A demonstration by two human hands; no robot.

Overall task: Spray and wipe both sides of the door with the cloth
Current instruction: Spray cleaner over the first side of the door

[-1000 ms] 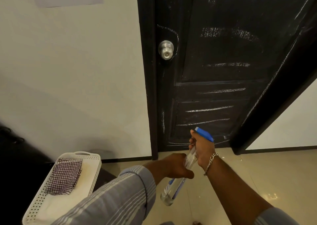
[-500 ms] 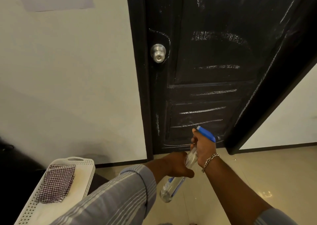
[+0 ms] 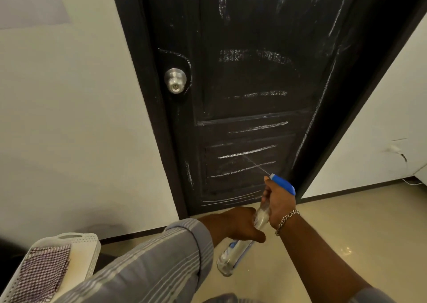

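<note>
Landmark = black panelled wooden door [image 3: 254,76], closed in its black frame, face streaked with white chalky marks.

Far left of door, bottom corner of view: white perforated plastic basket [image 3: 91,252] with a purple-and-white checked cloth [image 3: 44,272] lying folded inside it. Cloth is well apart from the door, nobody touching it.

Left of door: plain cream wall [image 3: 76,129]. On the door's left edge: round brushed-metal doorknob [image 3: 175,80].

Below door, in front of its bottom panel: left hand [image 3: 235,223], grey striped sleeve [image 3: 147,265] rolled at the forearm, fingers curled round the middle of a clear plastic spray bottle with blue trigger head [image 3: 231,256]. Bottle is tilted, base low toward the camera, head up toward the door.

Just right of that: right hand [image 3: 278,204], silver chain bracelet [image 3: 286,219] on the wrist, fingers clenched round the bottle neck with the forefinger on the trigger. Blue nozzle sits near the door's lower panel, not touching it. Thin spray line visible from nozzle up-left onto the chalk streaks of that panel.

Under the door and hands: glossy beige tiled floor [image 3: 346,233]. Right of door: more cream wall, dark skirting along its base.
</note>
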